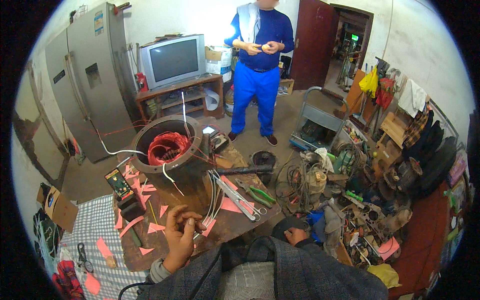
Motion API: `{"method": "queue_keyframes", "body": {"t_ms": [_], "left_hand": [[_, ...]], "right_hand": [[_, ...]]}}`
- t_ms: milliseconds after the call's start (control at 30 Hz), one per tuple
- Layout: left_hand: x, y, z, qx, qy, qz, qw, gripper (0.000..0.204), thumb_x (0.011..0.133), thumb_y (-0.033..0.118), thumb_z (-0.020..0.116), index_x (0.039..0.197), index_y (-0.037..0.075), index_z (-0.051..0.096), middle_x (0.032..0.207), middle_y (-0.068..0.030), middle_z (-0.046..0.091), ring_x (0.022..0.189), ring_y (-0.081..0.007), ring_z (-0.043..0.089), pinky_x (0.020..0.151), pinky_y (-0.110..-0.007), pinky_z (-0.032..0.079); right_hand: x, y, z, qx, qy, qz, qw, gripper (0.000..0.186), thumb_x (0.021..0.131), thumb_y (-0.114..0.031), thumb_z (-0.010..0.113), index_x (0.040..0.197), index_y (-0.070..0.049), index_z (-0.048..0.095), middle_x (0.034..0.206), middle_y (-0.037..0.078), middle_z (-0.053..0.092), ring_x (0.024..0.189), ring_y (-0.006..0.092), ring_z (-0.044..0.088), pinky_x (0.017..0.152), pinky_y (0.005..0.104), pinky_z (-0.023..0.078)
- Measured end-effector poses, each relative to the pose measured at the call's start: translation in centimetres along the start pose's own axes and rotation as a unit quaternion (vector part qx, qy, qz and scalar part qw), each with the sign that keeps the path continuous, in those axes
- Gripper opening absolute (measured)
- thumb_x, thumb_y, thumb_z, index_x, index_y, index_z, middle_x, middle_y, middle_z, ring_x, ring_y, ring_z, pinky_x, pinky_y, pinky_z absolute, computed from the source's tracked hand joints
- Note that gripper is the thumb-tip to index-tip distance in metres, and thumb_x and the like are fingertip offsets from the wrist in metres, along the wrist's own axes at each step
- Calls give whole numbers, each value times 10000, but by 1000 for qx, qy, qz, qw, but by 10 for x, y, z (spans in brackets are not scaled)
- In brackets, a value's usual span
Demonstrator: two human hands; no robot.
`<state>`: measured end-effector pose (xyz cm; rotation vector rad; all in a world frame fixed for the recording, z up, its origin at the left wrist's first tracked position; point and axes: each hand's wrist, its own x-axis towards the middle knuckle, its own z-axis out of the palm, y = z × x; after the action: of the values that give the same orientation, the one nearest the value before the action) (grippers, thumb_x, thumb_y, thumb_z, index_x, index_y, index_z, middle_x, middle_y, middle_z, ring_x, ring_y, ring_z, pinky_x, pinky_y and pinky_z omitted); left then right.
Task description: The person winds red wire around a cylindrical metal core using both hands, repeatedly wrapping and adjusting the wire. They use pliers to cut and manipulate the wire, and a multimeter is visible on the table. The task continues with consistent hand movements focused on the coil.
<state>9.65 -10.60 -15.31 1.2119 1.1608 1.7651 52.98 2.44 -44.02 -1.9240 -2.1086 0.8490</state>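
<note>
My left hand (pixel 182 232) hovers over the wooden worktop (pixel 262 217), fingers loosely curled and apart, nothing visible in them. Just beyond it stands a rusty metal cylinder (pixel 185 187) containing red wire coils (pixel 167 147), with white sleeved leads (pixel 170 177) hanging out. Pink paper scraps (pixel 155 227), a propped phone (pixel 118 184) and a dark block (pixel 131 207) lie left of it. Scissors (pixel 257 213), steel strips (pixel 230 192) and green-handled pliers (pixel 262 195) lie to the right. My right hand (pixel 295 235) rests low at right on a dark surface, possibly my knee, fingers slightly bent.
A person in blue (pixel 252 85) stands beyond the worktop, holding a small pale object. Behind are a fridge (pixel 75 90) and television (pixel 172 60). A checked cloth (pixel 100 225) lies left. A trolley (pixel 315 125), tangled hoses (pixel 300 185) and piled metal parts (pixel 372 220) crowd the right.
</note>
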Motion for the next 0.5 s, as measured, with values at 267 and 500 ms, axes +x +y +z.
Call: {"method": "queue_keyframes", "body": {"t_ms": [267, 500], "left_hand": [[5, 10, 7, 37, 1, 9, 999, 371, 1025, 53, 564, 1377, 44, 450, 1038, -160, 692, 773, -216, 691, 694, -330, 571], [88, 165, -10, -180, 10, 377, 909, 734, 1046, 475, 467, 1560, -33, 340, 1572, -272, 412, 1459, -420, 401, 1223, -533, 303]], "right_hand": [[7, 11, 11, -44, 31, -42, 998, 421, 937, -445, 650, 1033, -44, 737, 925, 238, 726, 891, 470, 685, 816, 555, 545], [-1, 7, 9, -28, 76, -84, 993, 418, 987, -441, 600, 1062, -63, 761, 1012, 248, 728, 925, 448, 700, 802, 556, 540]]}}
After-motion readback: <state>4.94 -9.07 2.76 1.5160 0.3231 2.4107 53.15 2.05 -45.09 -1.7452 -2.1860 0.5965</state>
